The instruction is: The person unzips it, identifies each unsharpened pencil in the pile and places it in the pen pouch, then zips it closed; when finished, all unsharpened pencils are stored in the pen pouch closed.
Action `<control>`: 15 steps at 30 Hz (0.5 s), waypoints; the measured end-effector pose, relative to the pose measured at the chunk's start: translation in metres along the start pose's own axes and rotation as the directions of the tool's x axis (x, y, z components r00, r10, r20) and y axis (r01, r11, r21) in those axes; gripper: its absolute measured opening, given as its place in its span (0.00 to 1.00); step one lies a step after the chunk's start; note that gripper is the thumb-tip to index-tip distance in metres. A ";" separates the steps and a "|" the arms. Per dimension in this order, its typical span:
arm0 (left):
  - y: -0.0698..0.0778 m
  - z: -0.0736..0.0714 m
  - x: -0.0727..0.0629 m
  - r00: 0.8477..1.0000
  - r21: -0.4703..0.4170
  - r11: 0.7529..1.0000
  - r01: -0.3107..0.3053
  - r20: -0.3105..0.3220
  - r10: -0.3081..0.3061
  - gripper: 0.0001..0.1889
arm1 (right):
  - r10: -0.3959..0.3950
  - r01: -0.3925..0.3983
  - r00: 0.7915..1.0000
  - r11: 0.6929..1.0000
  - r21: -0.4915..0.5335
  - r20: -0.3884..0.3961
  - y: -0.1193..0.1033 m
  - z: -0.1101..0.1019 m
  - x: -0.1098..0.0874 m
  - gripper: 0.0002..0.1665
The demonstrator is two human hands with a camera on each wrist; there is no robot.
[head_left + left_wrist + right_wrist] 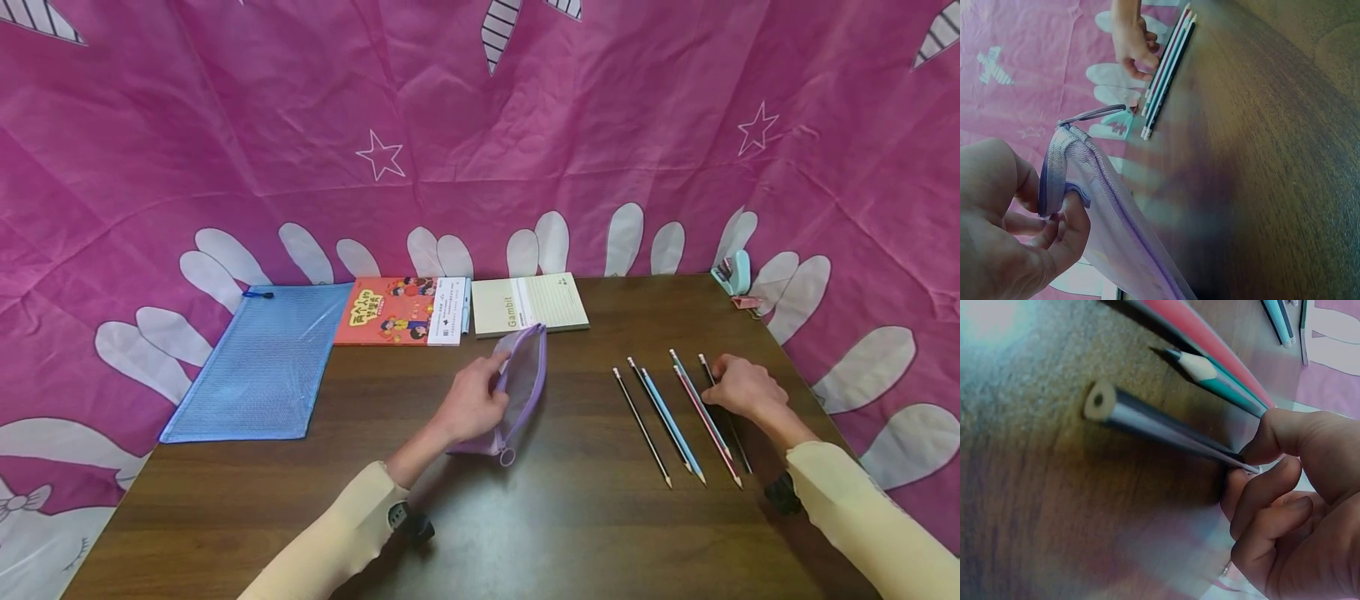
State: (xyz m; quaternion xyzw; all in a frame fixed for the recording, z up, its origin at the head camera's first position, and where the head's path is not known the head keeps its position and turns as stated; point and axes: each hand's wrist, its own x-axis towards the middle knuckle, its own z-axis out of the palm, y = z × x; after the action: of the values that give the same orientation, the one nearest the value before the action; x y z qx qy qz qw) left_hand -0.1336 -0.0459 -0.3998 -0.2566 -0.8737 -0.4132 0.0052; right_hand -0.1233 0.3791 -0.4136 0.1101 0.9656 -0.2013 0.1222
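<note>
My left hand (471, 402) holds a purple mesh zip pouch (527, 367) near the table's middle, thumb and fingers pinching its edge. The pouch's mouth gapes, and its ring-shaped zipper pull (507, 456) hangs at the near end. On the right, my right hand (746, 387) pinches a black pencil (1160, 428) between thumb and fingers; the pencil's flat, unsharpened end points toward the wrist camera. Beside it lie a red striped pencil (705, 422) and a teal pencil (1219, 381) with a sharpened tip. Farther left are a blue pencil (673, 427) and a black pencil (642, 427).
A blue mesh zip folder (258, 367) lies at the left. Along the back are a red book (390, 312), a light-blue pen (466, 308) and a cream notebook (540, 308). A teal stapler-like object (739, 271) and a pink item (746, 302) sit at the back right corner.
</note>
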 end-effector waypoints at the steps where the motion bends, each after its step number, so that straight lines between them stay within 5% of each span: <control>1: 0.000 0.000 0.000 1.000 0.003 1.000 -0.003 0.000 0.003 0.35 | 0.003 -0.003 1.000 1.000 0.003 0.001 0.001 0.000 0.000 0.29; 7: -0.001 0.001 0.000 1.000 0.007 1.000 -0.008 0.001 0.008 0.35 | -0.015 0.015 1.000 1.000 0.027 -0.016 0.003 -0.006 -0.003 0.32; 15: -0.001 0.000 0.000 1.000 -0.002 1.000 -0.017 -0.013 0.017 0.35 | -0.141 0.152 0.984 0.983 0.104 -0.107 -0.011 -0.013 -0.005 0.29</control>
State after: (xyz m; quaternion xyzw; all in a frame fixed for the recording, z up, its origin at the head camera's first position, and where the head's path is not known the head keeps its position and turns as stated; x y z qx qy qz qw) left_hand -0.1341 -0.0464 -0.4006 -0.2615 -0.8710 -0.4156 0.0141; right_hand -0.1238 0.3743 -0.3964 0.0553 0.9632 -0.2577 0.0528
